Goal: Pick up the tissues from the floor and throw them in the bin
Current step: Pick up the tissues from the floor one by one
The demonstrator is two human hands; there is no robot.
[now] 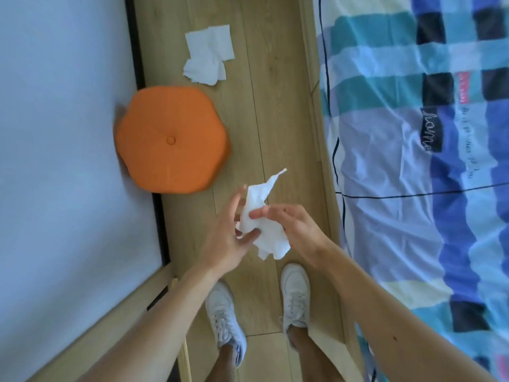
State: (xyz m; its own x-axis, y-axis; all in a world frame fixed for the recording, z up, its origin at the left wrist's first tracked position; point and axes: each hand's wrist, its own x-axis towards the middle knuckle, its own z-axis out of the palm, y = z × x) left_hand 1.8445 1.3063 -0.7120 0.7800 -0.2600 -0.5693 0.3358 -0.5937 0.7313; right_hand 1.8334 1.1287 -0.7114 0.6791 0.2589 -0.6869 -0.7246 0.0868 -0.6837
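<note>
A crumpled white tissue (263, 227) hangs in the air between both of my hands, above the wooden floor. My left hand (230, 235) grips its lower left part with thumb and fingers. My right hand (292, 226) pinches it from the right with thumb and fingertips. Further ahead, other white tissues (208, 55) lie flat and overlapping on the floor (275, 119). No bin shows in this view.
An orange round stool (170, 139) stands against the white wall (60, 133) on the left. A bed with a checked blue and teal cover (427, 161) runs along the right. My two white shoes (294, 296) stand on the narrow strip of floor between them.
</note>
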